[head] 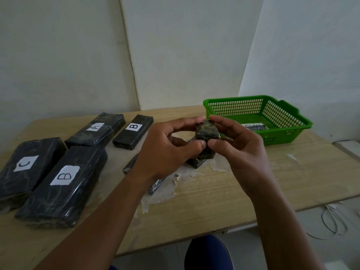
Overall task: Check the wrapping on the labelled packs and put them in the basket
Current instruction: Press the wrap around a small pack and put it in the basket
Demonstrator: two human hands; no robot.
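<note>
I see a pale wood-grain counter (224,193) with torn, peeling patches of film (187,184) near its middle. Behind it stand plain off-white walls (185,45). White cable loops (331,221) lie on the floor at right, and a blue seat (206,250) shows below the counter's edge.

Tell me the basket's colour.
Green: the basket is a green plastic mesh, seen clearly in the head view.
</note>
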